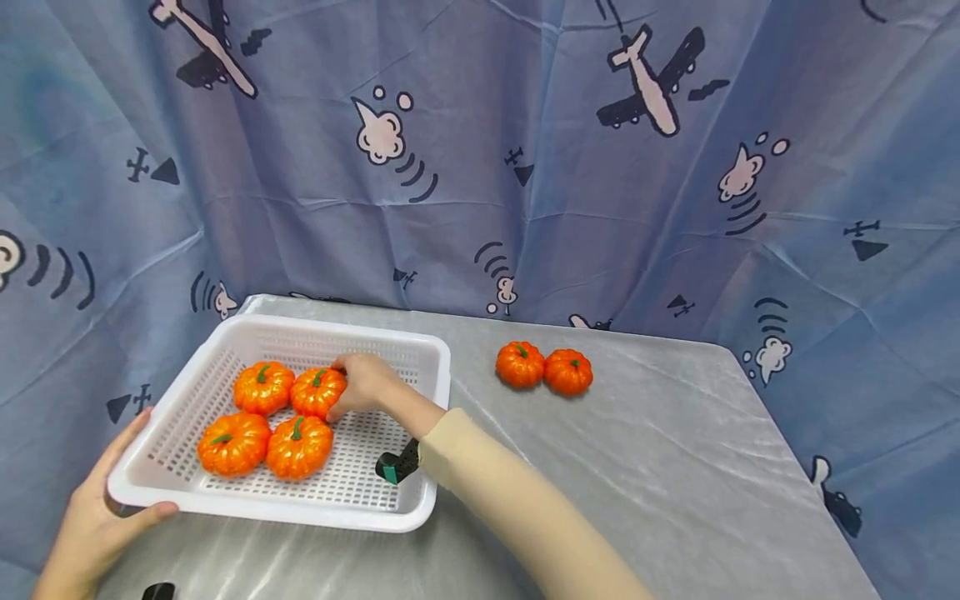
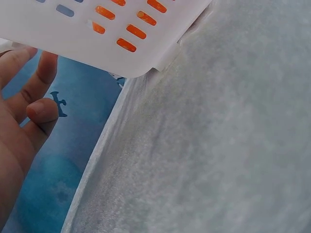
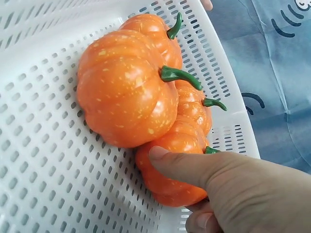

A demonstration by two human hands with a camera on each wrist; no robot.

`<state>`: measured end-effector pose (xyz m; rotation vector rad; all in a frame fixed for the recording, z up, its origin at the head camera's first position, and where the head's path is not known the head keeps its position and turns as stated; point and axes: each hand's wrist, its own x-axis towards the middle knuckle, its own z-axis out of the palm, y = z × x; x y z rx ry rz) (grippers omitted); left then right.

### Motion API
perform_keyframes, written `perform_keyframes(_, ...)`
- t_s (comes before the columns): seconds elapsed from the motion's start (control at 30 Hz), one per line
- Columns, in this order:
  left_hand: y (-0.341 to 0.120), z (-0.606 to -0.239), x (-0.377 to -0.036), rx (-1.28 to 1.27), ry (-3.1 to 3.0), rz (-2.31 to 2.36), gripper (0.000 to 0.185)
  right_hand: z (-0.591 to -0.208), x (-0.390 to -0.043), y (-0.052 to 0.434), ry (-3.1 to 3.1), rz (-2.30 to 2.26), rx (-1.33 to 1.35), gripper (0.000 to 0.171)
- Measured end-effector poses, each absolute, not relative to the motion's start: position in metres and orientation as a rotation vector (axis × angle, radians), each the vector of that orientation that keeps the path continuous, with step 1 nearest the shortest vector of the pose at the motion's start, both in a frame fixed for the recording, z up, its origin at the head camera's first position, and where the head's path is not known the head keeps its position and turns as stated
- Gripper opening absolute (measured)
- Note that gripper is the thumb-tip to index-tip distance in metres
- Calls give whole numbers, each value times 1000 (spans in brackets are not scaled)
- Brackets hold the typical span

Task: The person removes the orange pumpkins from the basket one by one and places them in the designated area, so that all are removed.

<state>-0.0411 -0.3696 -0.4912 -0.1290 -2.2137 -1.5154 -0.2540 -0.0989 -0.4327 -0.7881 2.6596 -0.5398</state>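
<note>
So I've got the glossy orange ribbed pumpkin with a green stem (image 1: pixel 315 392) sitting near the middle of the white plastic basket with slotted holes (image 1: pixel 443 375), left of centre in my head view. The right hand (image 1: pixel 367 385) has its grip pinched on it; from the right wrist cam I can see the thumb laid across the near side and fingers curled at the lower edge.

Three more orange pumpkins share the basket: one just left of the held one (image 1: pixel 263 387), one at lower left (image 1: pixel 234 444), and one just below it (image 1: pixel 299 447). They're bunched close together, all with green stems.

The left hand (image 1: pixel 101 510) has its grip around the basket's lower left corner, thumb on the front rim and fingers up along the left side.

A cream sleeve (image 1: pixel 525 508) runs in from the bottom of the frame to the right wrist, with a black wrist gadget (image 1: pixel 397 465) over the basket's lower right.

Outside the basket, two smaller orange pumpkins (image 1: pixel 521 364) (image 1: pixel 568 372) sit touching, right of centre on the grey cloth-covered desk (image 1: pixel 675 467). Behind everything hangs a blue curtain printed with planes and clouds (image 1: pixel 465 167).
</note>
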Motion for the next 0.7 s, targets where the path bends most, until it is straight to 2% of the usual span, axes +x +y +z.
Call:
perform_keyframes(0.33, -370, -494, -41, -103, -2260, -1444, 123, -433, -254, -99, 2664, -554, -768, 78)
perform_keyframes(0.7, -372, -495, -42, -111, -2268, -1444, 122, -425, -254, -95, 2660, -699, -717, 64)
